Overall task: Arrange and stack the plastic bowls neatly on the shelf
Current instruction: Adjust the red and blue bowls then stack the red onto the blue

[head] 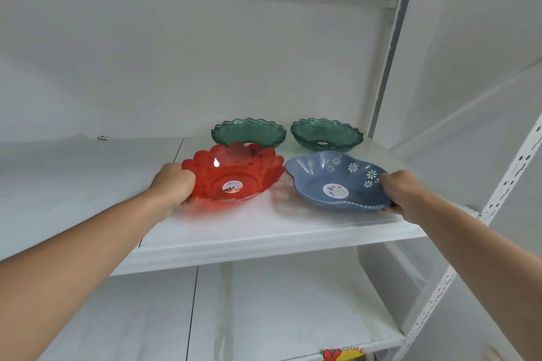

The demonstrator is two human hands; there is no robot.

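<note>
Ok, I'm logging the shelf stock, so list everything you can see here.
green bowls: 2, translucent green, back row, one left, one right
red bowl: 1, translucent red, front left
blue bowl: 1, blue with white flowers, front right
shelf: white, bearing all four bowls
small scrap: 1, far left, too small to identify
left hand: grips red bowl's rim
right hand: grips blue bowl's rim

wall [176, 61]: white | upright [498, 190]: perforated white metal | light: even
</note>
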